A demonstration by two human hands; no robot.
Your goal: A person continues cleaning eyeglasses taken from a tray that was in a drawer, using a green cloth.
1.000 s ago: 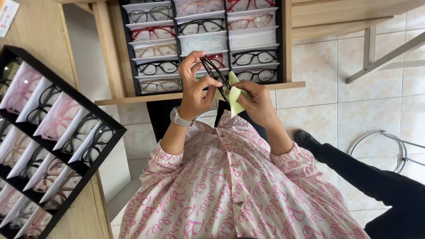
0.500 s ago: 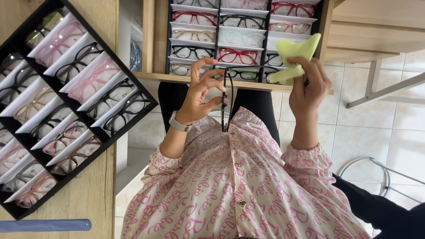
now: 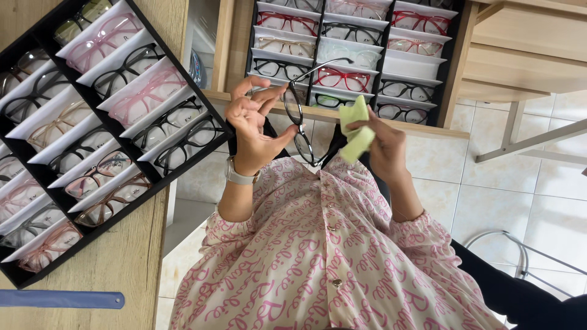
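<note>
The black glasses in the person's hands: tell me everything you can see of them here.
The black glasses have a thin dark frame, plastic by the look of it, with clear lenses and slim arms; one arm sticks out, unfolded. They are held up on edge in the air, in front of the display tray. The left hand pinches the frame by one lens rim. The right hand holds a light green cloth just beside them; whether the cloth touches the frame is unclear.
</note>
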